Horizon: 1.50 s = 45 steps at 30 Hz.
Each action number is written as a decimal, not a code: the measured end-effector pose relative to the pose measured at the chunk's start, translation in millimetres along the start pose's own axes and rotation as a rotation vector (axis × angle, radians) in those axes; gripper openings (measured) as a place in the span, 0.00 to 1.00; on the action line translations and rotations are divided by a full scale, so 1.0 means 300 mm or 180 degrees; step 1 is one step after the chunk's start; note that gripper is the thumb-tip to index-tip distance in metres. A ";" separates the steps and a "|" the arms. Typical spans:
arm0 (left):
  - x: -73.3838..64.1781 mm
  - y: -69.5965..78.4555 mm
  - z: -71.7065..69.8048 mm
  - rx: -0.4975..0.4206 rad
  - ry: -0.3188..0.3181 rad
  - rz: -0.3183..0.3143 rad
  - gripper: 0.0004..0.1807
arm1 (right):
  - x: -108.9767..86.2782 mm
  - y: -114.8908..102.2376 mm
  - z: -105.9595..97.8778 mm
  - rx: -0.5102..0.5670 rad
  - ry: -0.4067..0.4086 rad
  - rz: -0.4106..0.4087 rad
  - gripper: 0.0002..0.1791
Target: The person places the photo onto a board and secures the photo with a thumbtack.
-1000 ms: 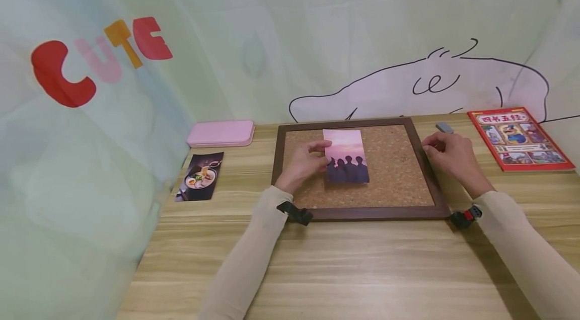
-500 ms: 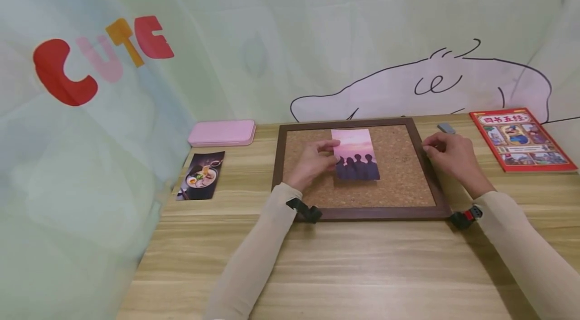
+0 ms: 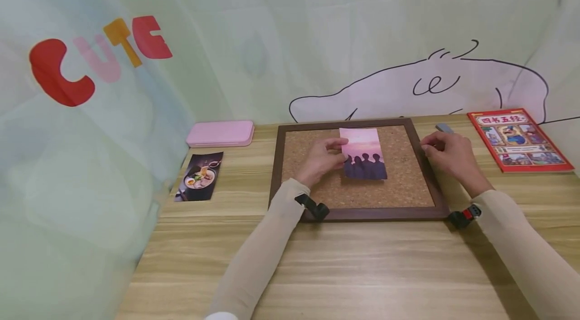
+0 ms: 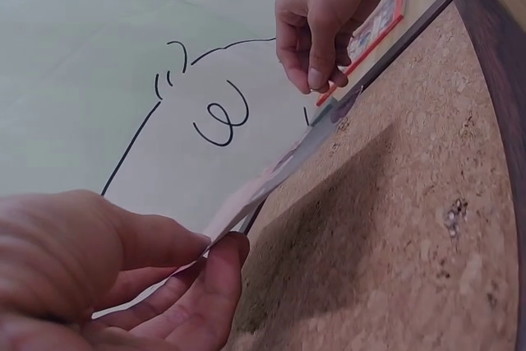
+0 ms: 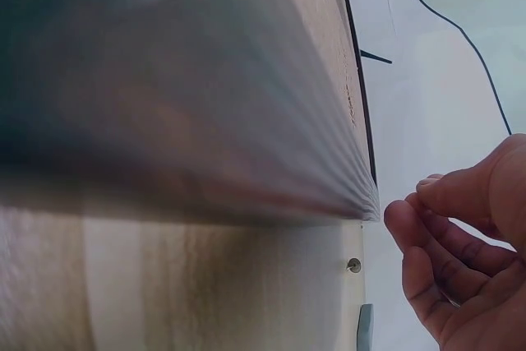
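Backdrop [image 3: 244, 18]: creased cloth, lettered "CUTE" in red, pink and orange
Book [image 3: 521, 141]: red-bordered cover, titled 四书五经
Sunset photo [image 3: 362, 156]: thin glossy rectangle with silhouettes, held above the cork board [image 3: 362, 196], casting shadow on its speckled surface
Left hand [image 3: 320, 161]: pinches the sunset photo's left edge
Right hand [image 3: 453, 156]: apart from the left, fingers curled, beside the board's dark frame [image 3: 382, 213]; cannot tell whether anything small is held
Case [image 3: 220, 134]: pink, rounded corners
Noodle-bowl photo [image 3: 199, 177]: on wood-grain table [image 3: 362, 269]
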<state>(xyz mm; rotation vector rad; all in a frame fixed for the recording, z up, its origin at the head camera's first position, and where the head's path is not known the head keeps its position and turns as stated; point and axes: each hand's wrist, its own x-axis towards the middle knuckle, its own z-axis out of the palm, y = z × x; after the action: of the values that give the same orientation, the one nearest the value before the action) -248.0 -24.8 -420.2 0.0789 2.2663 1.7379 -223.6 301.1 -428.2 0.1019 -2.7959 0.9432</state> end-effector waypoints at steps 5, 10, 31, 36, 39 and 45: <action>0.016 0.018 0.028 0.0046 -0.0025 0.0001 0.24 | -0.001 0.001 -0.002 0.0008 -0.0001 0.0012 0.12; 0.030 0.026 0.056 0.0003 -0.0086 0.0081 0.25 | -0.003 0.003 -0.003 -0.0021 0.0036 -0.0018 0.11; 0.055 0.012 0.144 -0.0085 -0.0106 0.0124 0.23 | -0.002 -0.006 -0.006 -0.0003 0.0067 -0.0106 0.10; 0.058 0.015 0.164 -0.0059 -0.0050 0.0075 0.23 | -0.001 -0.011 -0.011 0.0001 0.0087 -0.0124 0.10; 0.059 0.015 0.176 -0.0014 -0.0008 0.0059 0.22 | -0.001 -0.015 -0.014 0.0001 0.0092 -0.0110 0.11; 0.061 0.013 0.195 0.0007 0.0021 0.0046 0.20 | -0.003 -0.025 -0.018 -0.0020 0.0091 -0.0083 0.11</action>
<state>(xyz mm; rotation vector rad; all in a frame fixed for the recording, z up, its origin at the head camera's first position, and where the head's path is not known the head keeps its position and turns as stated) -251.0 34.9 -433.6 0.0902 2.2777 1.7455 -220.8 298.5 -419.6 0.1227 -2.7644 0.9227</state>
